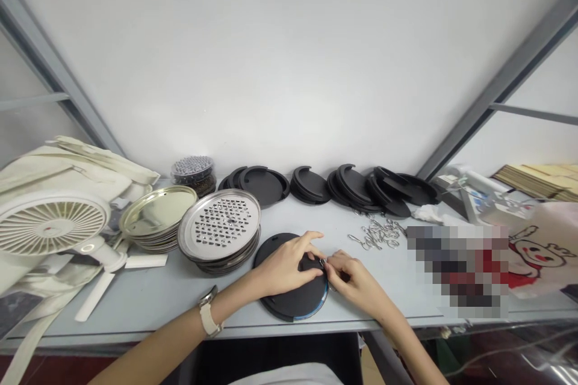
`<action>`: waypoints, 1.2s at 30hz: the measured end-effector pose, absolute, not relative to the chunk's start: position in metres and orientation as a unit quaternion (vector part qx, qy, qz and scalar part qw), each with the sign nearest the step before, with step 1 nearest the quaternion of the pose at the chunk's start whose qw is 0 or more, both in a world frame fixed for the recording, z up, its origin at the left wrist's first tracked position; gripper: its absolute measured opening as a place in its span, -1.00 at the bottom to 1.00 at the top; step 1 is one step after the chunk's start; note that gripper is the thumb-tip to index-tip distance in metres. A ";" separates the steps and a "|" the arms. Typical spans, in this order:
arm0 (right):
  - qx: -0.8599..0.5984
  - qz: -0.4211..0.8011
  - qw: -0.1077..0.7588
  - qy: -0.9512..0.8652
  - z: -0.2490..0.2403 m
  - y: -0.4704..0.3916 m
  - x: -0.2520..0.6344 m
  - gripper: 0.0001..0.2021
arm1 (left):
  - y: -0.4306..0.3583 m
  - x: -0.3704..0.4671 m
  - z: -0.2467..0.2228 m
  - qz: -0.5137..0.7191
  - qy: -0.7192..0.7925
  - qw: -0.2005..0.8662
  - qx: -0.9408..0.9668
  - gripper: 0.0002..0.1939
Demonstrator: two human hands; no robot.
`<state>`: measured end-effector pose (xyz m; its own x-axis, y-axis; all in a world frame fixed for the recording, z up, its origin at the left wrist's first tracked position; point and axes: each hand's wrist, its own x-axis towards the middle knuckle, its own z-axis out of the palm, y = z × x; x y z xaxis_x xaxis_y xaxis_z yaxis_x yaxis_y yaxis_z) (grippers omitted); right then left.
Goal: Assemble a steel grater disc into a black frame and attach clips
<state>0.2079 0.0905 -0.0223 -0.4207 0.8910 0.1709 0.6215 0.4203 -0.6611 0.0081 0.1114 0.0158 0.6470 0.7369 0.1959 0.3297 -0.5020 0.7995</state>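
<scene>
A round black disc (293, 301) with a blue strip along its lower right edge lies near the table's front edge. Over its upper part rests my left hand (286, 264), thumb and fingers spread apart, the fingertips close to the disc's right rim. At that rim my right hand (354, 280) pinches a small metal piece (322, 262), its fingers pressed together. A loose pile of metal clips (377, 234) lies behind my right hand. To the left of the disc stands a stack of perforated silver discs (221, 225).
Gold-coloured lids (158, 213) are stacked at the left, beside a white fan (52, 224) and a pale bag (58, 174). Black trays (311, 185) line the back wall. At the right are a printed bag (542, 252) and cardboard sheets (542, 180).
</scene>
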 end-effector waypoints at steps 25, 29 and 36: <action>-0.496 0.289 0.290 -0.766 -0.024 0.089 0.207 -0.70 | 0.111 0.008 0.015 0.258 0.324 0.369 0.832 -0.47; -0.494 0.282 0.295 -0.768 -0.023 0.089 0.207 -0.70 | 0.111 0.009 0.013 0.259 0.323 0.371 0.831 -0.46; -0.492 0.295 0.298 -0.763 -0.023 0.089 0.206 -0.72 | 0.111 0.009 0.016 0.265 0.319 0.375 0.829 -0.47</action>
<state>0.2060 0.0895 -0.0229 -0.3390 0.9264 0.1640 0.5752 0.3421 -0.7430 0.0087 0.1109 0.0158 0.6568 0.7271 0.2001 0.3304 -0.5159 0.7904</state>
